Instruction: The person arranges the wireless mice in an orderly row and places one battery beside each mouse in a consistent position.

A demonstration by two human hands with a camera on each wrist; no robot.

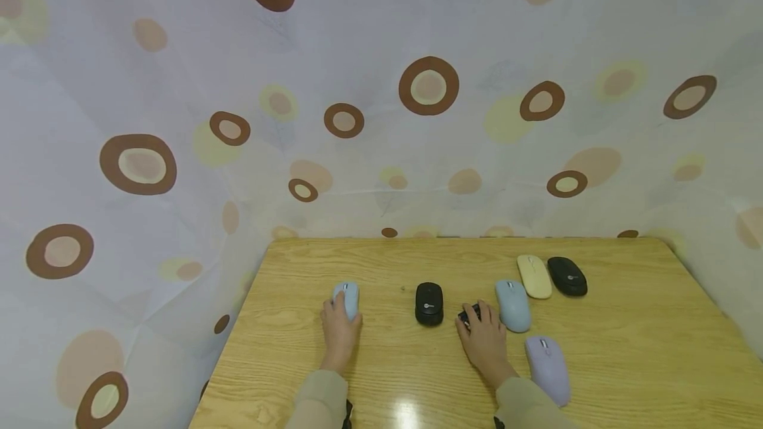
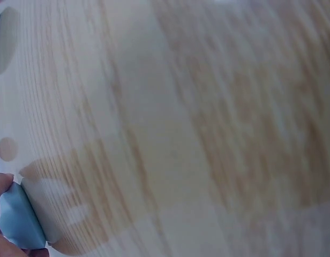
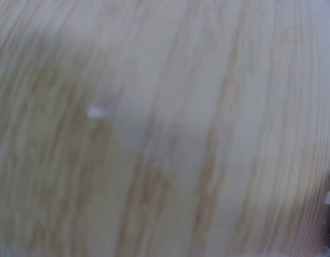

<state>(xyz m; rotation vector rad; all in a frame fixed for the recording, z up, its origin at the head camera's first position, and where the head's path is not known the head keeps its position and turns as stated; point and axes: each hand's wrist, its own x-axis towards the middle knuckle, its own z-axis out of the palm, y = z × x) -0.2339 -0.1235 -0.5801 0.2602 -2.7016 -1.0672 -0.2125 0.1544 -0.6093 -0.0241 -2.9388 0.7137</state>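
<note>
In the head view my left hand [image 1: 340, 331] grips a light blue computer mouse [image 1: 346, 291] by its sides, a finger along its top. The left wrist view catches the same blue mouse [image 2: 19, 217] at its lower left edge, between thumb and fingers. My right hand [image 1: 485, 343] lies over a small black mouse [image 1: 468, 316] and holds it, covering most of it. Between the two hands stands another black mouse [image 1: 429, 303]. Just right of the right hand is a second light blue mouse [image 1: 513, 306]. The right wrist view is blurred, with a dark shape at its right edge.
A pale yellow mouse [image 1: 534, 277] and a black mouse [image 1: 567, 276] lie side by side at the back right. Near my right forearm is a lilac mouse [image 1: 548, 369]. The wooden table [image 1: 644, 349] meets a dotted curtain [image 1: 381, 151] at the back and sides.
</note>
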